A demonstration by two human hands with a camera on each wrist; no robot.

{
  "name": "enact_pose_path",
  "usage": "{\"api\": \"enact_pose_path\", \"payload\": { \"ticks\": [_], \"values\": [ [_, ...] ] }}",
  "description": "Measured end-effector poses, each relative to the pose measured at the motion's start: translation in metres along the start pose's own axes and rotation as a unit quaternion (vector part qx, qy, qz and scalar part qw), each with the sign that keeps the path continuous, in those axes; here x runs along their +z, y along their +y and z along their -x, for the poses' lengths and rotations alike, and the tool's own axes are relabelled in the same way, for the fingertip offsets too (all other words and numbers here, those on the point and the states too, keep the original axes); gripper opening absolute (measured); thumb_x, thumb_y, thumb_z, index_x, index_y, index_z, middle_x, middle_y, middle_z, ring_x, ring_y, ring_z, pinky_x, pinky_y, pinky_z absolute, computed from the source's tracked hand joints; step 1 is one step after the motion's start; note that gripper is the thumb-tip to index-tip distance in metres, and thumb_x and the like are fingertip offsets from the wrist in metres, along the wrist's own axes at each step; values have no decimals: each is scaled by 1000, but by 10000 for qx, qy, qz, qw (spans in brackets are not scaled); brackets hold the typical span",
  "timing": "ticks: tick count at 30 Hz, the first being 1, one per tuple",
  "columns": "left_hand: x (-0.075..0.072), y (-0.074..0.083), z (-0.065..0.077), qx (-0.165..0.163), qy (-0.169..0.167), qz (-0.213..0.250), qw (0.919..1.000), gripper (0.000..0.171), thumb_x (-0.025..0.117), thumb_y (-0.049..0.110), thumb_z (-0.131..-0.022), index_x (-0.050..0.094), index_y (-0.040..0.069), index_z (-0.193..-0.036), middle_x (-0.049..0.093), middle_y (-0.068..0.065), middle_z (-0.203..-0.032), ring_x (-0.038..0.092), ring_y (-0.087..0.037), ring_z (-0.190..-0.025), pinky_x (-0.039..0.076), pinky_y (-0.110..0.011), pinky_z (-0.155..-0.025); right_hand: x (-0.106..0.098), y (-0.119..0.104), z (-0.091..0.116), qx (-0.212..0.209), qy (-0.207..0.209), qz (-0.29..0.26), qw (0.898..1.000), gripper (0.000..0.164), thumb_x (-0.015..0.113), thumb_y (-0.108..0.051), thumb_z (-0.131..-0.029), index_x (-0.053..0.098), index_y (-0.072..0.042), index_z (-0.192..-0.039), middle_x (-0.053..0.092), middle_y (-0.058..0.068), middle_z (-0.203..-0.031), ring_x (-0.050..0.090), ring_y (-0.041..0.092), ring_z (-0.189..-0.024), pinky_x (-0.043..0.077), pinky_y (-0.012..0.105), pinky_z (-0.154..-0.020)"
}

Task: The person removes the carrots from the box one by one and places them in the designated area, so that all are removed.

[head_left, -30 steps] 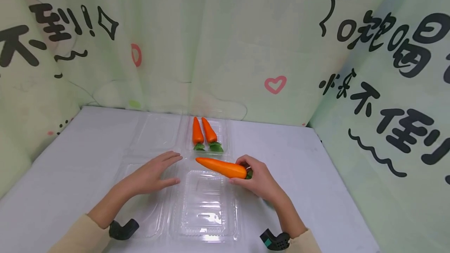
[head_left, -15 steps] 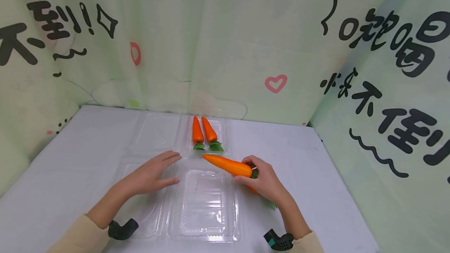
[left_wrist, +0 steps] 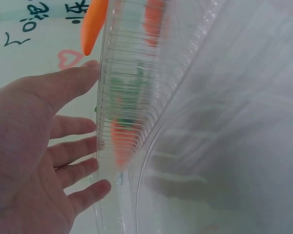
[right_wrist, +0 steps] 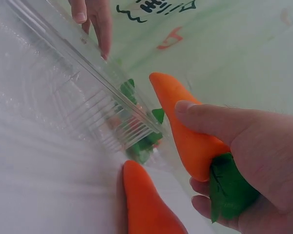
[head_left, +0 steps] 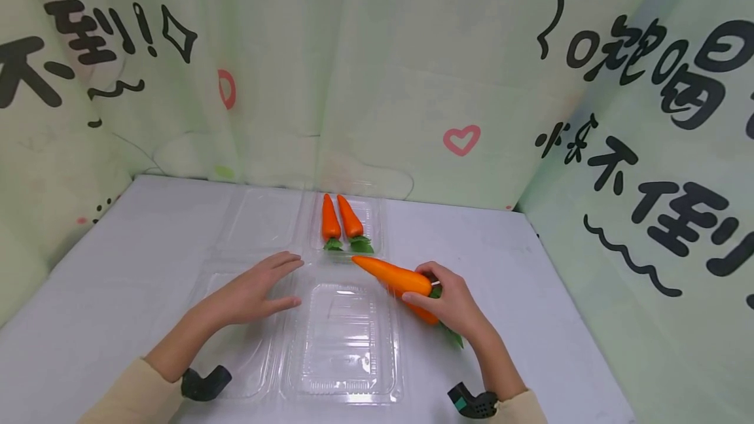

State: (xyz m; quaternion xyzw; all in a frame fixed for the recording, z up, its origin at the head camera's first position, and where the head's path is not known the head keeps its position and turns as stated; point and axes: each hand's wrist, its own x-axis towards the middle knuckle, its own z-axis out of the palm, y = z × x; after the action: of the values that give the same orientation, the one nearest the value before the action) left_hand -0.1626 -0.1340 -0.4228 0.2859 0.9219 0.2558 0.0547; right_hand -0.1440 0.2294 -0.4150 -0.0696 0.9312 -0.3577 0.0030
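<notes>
My right hand [head_left: 450, 300] grips an orange carrot [head_left: 393, 275] near its leafy green end, thumb on one side and fingers on the other. In the right wrist view the held carrot [right_wrist: 183, 131] is raised above a second carrot [right_wrist: 149, 207], which lies on the white table. The head view shows that lower carrot [head_left: 423, 314] partly hidden by the hand, beside the near clear plastic box [head_left: 341, 381]. My left hand [head_left: 256, 290], fingers extended, is at the left side of this box. The left wrist view places its fingertips [left_wrist: 103, 186] right at the box wall.
Behind the near box stands another clear box [head_left: 379, 228] with two carrots [head_left: 341, 218] inside. Both boxes have clear lids folded out to the left, the near lid [head_left: 235, 371] under my left forearm. A printed curtain [head_left: 389, 84] encloses the table's back and sides.
My right hand has drawn the held carrot rightward, away from above the near box. The lower carrot, earlier mostly hidden, has come into view. My left hand stays put.
</notes>
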Motion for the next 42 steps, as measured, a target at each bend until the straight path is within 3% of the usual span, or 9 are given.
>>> {"api": "enact_pose_path", "payload": {
  "ticks": [13, 36, 42],
  "values": [
    [1, 0, -1, -13, 3, -17, 10000, 68, 69, 37, -87, 46, 6, -143, 43, -14, -148, 40, -35, -137, 40, -53, -109, -6, 15, 2, 287, -16, -24, 9996, 45, 77, -40, -80, 60, -17, -115, 64, 3, -108, 58, 19, -93, 54, 22, -74],
    [2, 2, -3, -47, 70, -146, 9999, 66, 69, 38, -87, 48, 8, -142, 45, -14, -147, 42, -36, -136, 40, -59, -106, -12, 35, 1, 615, 106, 232, 9978, 49, 71, -43, -85, 58, -17, -124, 63, 4, -115, 53, 20, -98, 54, 37, -90],
    [1, 3, -3, -17, 64, -108, 9999, 66, 70, 37, -87, 47, 8, -142, 45, -14, -147, 43, -36, -135, 42, -57, -106, -15, 40, 2, 672, 116, 291, 9973, 49, 70, -45, -86, 58, -17, -125, 63, 4, -114, 53, 20, -97, 52, 34, -87]
  ]
}}
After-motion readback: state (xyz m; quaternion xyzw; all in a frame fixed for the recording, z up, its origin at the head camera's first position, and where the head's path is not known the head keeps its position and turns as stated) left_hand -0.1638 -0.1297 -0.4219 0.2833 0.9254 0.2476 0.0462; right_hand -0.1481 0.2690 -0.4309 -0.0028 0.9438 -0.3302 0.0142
